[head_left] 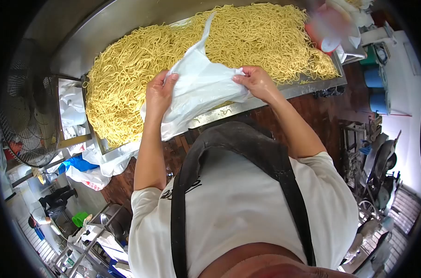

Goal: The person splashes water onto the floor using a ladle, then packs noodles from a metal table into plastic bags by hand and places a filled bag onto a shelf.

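A white plastic bag (pixel 201 88) is stretched between my two hands over the front part of a metal tray (pixel 220 114). My left hand (pixel 160 88) pinches the bag's left side between thumb and fingers. On the other side, my right hand (pixel 257 81) pinches the bag's right corner. One twisted end of the bag points away from me and lies across the noodles. A thick layer of yellow noodles (pixel 127 69) covers the tray to the left, behind and to the right of the bag. What the bag holds, if anything, cannot be made out.
A large fan (pixel 29 111) stands at the far left. White plastic bags (pixel 71 104) hang beside the tray's left end. A red container (pixel 315 34), partly blurred, is at the tray's back right. Blue bins (pixel 375 78) stand further right. A person (pixel 41 215) is at the lower left.
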The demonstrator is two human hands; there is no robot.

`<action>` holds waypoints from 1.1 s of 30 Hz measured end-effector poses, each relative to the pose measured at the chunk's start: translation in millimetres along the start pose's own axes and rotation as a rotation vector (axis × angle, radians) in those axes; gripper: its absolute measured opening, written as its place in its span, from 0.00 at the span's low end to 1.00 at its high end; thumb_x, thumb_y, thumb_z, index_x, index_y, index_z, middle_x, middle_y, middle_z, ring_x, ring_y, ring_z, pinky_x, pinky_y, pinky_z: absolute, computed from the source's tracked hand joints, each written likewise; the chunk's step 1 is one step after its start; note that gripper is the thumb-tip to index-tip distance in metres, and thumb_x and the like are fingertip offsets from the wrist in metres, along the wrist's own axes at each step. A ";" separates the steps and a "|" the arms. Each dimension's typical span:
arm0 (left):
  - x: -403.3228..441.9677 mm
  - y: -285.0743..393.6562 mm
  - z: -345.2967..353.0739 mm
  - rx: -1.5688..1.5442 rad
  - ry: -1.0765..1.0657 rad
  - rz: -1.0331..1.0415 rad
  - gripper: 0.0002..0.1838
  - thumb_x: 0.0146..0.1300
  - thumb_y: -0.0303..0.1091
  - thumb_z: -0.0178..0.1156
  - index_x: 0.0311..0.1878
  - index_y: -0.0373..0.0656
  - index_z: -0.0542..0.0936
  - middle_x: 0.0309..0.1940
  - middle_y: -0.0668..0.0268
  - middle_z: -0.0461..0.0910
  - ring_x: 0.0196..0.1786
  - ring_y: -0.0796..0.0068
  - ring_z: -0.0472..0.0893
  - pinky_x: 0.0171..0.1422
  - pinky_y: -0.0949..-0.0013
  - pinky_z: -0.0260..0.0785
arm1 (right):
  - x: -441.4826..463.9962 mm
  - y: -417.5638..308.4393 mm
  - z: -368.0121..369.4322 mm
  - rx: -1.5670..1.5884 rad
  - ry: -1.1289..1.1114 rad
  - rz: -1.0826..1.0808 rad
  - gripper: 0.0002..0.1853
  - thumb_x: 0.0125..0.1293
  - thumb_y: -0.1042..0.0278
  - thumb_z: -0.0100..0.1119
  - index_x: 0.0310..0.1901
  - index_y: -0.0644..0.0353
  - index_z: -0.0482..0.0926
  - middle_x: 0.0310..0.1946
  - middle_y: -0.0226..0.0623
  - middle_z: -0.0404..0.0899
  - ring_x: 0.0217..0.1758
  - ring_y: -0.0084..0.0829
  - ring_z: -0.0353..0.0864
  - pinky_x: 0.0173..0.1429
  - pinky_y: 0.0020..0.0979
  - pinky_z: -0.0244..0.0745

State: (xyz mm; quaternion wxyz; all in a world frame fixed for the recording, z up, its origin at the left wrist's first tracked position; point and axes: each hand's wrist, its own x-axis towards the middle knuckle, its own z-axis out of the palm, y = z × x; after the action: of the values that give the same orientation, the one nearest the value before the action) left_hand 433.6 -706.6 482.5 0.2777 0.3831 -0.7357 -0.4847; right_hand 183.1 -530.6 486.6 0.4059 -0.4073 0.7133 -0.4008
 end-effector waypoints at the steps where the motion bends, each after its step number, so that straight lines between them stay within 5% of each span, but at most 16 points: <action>1: 0.2 6.5 -1.9 0.023 0.021 0.010 0.16 0.68 0.42 0.62 0.43 0.35 0.82 0.24 0.65 0.80 0.28 0.80 0.72 0.35 0.72 0.66 | 1.1 -0.2 0.9 0.025 0.025 0.027 0.16 0.65 0.61 0.65 0.44 0.68 0.82 0.27 0.36 0.81 0.29 0.23 0.74 0.37 0.29 0.71; 5: 2.1 9.0 -3.0 0.039 0.033 -0.006 0.18 0.68 0.44 0.62 0.44 0.35 0.82 0.23 0.63 0.79 0.27 0.78 0.71 0.34 0.71 0.66 | -1.6 -0.6 11.7 0.015 0.226 -0.167 0.15 0.64 0.60 0.66 0.38 0.68 0.81 0.24 0.33 0.79 0.27 0.22 0.71 0.34 0.29 0.69; 14: 2.2 25.1 -5.4 0.180 0.234 0.063 0.18 0.65 0.44 0.65 0.42 0.36 0.81 0.25 0.60 0.78 0.28 0.66 0.75 0.38 0.65 0.69 | -0.5 -26.0 12.6 -0.047 0.056 0.001 0.14 0.60 0.60 0.72 0.33 0.60 0.79 0.21 0.21 0.71 0.25 0.14 0.64 0.28 0.23 0.62; 16: -6.0 35.6 0.4 0.378 0.615 0.407 0.18 0.62 0.42 0.67 0.45 0.36 0.79 0.27 0.62 0.77 0.30 0.64 0.75 0.39 0.64 0.70 | 2.2 -13.6 29.3 0.011 0.206 -0.034 0.16 0.59 0.60 0.73 0.29 0.59 0.76 0.20 0.21 0.70 0.24 0.16 0.63 0.27 0.24 0.61; 18: -22.8 46.1 15.2 0.391 0.646 0.553 0.20 0.60 0.39 0.69 0.48 0.35 0.76 0.28 0.63 0.75 0.33 0.64 0.75 0.41 0.64 0.70 | 9.5 -12.0 40.8 0.066 0.297 -0.100 0.17 0.60 0.60 0.73 0.27 0.57 0.73 0.20 0.20 0.68 0.23 0.15 0.62 0.26 0.24 0.60; 19: -42.3 42.8 26.7 0.322 0.477 0.503 0.21 0.58 0.36 0.70 0.50 0.35 0.75 0.28 0.65 0.74 0.34 0.65 0.75 0.42 0.64 0.70 | 6.4 -14.1 52.5 0.097 0.297 -0.131 0.17 0.60 0.60 0.72 0.27 0.56 0.72 0.20 0.19 0.67 0.24 0.15 0.61 0.26 0.24 0.59; 21: -56.0 45.4 55.0 -0.005 -0.113 0.027 0.18 0.60 0.34 0.69 0.48 0.35 0.76 0.27 0.67 0.74 0.30 0.72 0.74 0.37 0.69 0.69 | 7.9 -21.9 67.1 0.190 0.226 -0.191 0.17 0.62 0.60 0.71 0.28 0.55 0.70 0.21 0.19 0.65 0.24 0.14 0.60 0.26 0.23 0.58; 27: -40.1 3.2 79.8 -0.635 -0.141 -0.240 0.07 0.67 0.32 0.63 0.43 0.40 0.78 0.33 0.66 0.81 0.31 0.83 0.78 0.33 0.79 0.71 | 17.7 -13.6 73.1 0.327 0.049 -0.105 0.17 0.64 0.57 0.69 0.29 0.57 0.71 0.21 0.23 0.71 0.25 0.14 0.65 0.26 0.24 0.62; 28: -38.3 -8.6 80.1 -0.755 -0.115 -0.337 0.09 0.69 0.31 0.59 0.49 0.41 0.76 0.36 0.63 0.82 0.36 0.76 0.82 0.37 0.71 0.76 | 13.4 -16.4 70.2 0.118 0.180 -0.147 0.17 0.60 0.59 0.70 0.27 0.61 0.72 0.17 0.32 0.70 0.20 0.23 0.67 0.25 0.32 0.65; 32: -25.7 -37.2 66.2 -1.190 0.055 -0.517 0.07 0.73 0.29 0.49 0.50 0.40 0.70 0.45 0.58 0.80 0.47 0.63 0.81 0.51 0.56 0.76 | 11.2 11.1 55.4 -0.212 0.427 -0.347 0.13 0.58 0.66 0.65 0.25 0.61 0.70 0.15 0.37 0.69 0.19 0.32 0.70 0.25 0.38 0.66; 33: -17.6 -37.9 54.9 -1.261 0.133 -0.517 0.06 0.73 0.28 0.48 0.49 0.40 0.70 0.44 0.58 0.80 0.47 0.64 0.81 0.51 0.56 0.76 | 7.9 24.5 41.0 -0.257 0.455 -0.257 0.12 0.58 0.66 0.64 0.25 0.60 0.70 0.16 0.39 0.69 0.19 0.36 0.70 0.25 0.39 0.66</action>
State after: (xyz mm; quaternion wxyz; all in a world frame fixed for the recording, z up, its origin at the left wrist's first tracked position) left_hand 411.7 -673.4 426.1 0.3677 0.3402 -0.1791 -0.8467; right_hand 211.3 -539.2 448.2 0.1265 -0.4419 0.7735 -0.4364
